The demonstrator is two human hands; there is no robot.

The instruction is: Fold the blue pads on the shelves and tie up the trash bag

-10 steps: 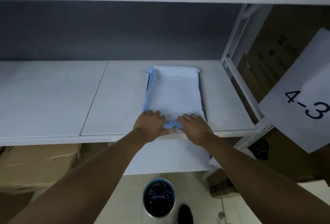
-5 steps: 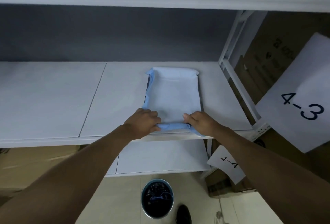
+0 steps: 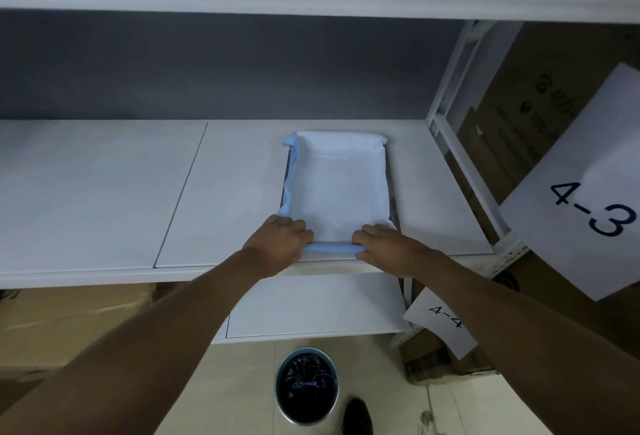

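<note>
- Hands meet at the near end of the blue pad (image 3: 341, 185), which lies lengthwise on the white shelf (image 3: 104, 192), white side up, toward the shelf's right end.
- Left hand (image 3: 278, 244) sits at the pad's near left corner, knuckles up, fingers curled over the rolled blue edge and gripping it; its forearm reaches in from the lower left.
- Right hand (image 3: 386, 244) sits at the pad's near right corner, fingers curled over the same rolled edge, thumb tucked under it, gripping it; its forearm reaches in from the lower right.
- Between the two hands the pad's near edge shows as a narrow blue roll, just inside the shelf's front lip.
- Right of the pad, past the shelf's white upright, a white sheet (image 3: 585, 199) reads "4-3"; it hangs in front of a brown cardboard box (image 3: 540, 88) with printing too blurred to read.
- Below and right of the pad, a smaller white sheet (image 3: 443, 320) reads "4-4".
- Directly below the pad, on the floor, stands a round bin (image 3: 306, 386) lined with a black trash bag (image 3: 304, 389).
</note>
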